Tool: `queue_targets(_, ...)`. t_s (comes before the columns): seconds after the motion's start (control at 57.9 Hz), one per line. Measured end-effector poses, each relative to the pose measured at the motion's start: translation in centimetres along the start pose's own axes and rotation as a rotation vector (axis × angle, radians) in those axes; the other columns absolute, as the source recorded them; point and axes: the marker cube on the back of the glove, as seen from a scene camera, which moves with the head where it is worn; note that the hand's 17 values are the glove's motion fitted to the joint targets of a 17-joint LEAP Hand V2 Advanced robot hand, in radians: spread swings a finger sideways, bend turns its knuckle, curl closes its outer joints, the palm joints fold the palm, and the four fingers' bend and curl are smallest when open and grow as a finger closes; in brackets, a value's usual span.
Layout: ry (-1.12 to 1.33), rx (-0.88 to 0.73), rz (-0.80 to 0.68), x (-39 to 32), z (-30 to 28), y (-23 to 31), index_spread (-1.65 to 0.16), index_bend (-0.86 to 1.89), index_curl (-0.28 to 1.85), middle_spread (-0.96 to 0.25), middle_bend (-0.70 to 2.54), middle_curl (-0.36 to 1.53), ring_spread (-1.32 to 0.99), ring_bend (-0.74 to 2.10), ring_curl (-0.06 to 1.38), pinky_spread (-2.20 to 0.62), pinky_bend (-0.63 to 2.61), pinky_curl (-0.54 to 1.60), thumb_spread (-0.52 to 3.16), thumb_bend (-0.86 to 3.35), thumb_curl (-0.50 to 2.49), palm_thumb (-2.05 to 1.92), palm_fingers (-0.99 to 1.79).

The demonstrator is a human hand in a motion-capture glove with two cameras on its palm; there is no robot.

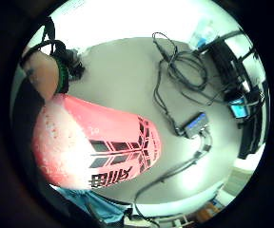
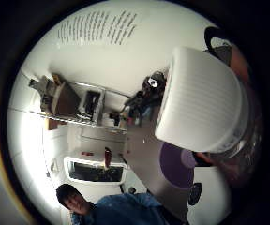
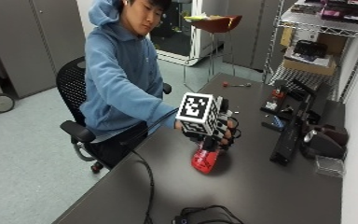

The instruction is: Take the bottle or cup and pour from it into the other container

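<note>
On the table, under the hand: red cup (image 3: 205, 161) sits on the dark table (image 3: 259, 196), its base down and its body leaning slightly, judging by the outside view.
Close to the palm: the little-finger-side view is largely filled by the same cup, pink-red with black geometric markings, so it lies right against or just beside the palm.
Second container: a clear bottle (image 2: 240, 140) with a ribbed white cap (image 2: 200, 101) looms in the thumb-side view, cap end toward the camera.
Hand: the gloved right hand (image 3: 219, 133) hovers directly above the cup; fingers curl down by its upper part.
Grip: I cannot tell whether the fingers are closed round the cup, round the bottle, or merely near them; the block on the glove hides the contact.
Other hand: not seen touching either container in these views.
Nearby: black monitor stand (image 3: 291, 135) further along the table, cables (image 1: 175, 66) and a small blue-faced box (image 1: 195, 124) lying well apart from the cup.
Risk, cap: the bottle's cap looks on, so pouring from or into it would likely fail until it is off.
Risk, tipping: the cup's lean suggests it could topple if the hand nudges its rim before grasping.
Risk, spill: the cables and box lie on the same surface, so any liquid that runs could reach them.
</note>
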Motion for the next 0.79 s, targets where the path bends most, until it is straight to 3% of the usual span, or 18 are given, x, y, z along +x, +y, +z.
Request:
queue_targets(0.311, 0.319, -0.182, -0.152, -3.6, -2.0, 1.0, -0.08, 0.15, 0.42, -0.02, 0.23, 0.5, -0.1, 0.41, 0.45, 0.04, 0.19, 0.36, 0.24, -0.03, 0.68, 1.12, 1.09)
queue_targets(0.553, 0.574, -0.299, -0.264, -5.3, -0.5, 2.1, -0.08, 0.15, 0.43, -0.02, 0.23, 0.51, -0.1, 0.4, 0.45, 0.04, 0.19, 0.36, 0.24, -0.03, 0.69, 1.12, 1.08)
queue_targets(0.795, 0.941, -0.309, -0.374, -6.4, 1.6, 2.3, -0.08, 0.15, 0.43, -0.02, 0.23, 0.52, -0.1, 0.39, 0.46, 0.03, 0.19, 0.35, 0.24, -0.03, 0.7, 1.12, 1.08)
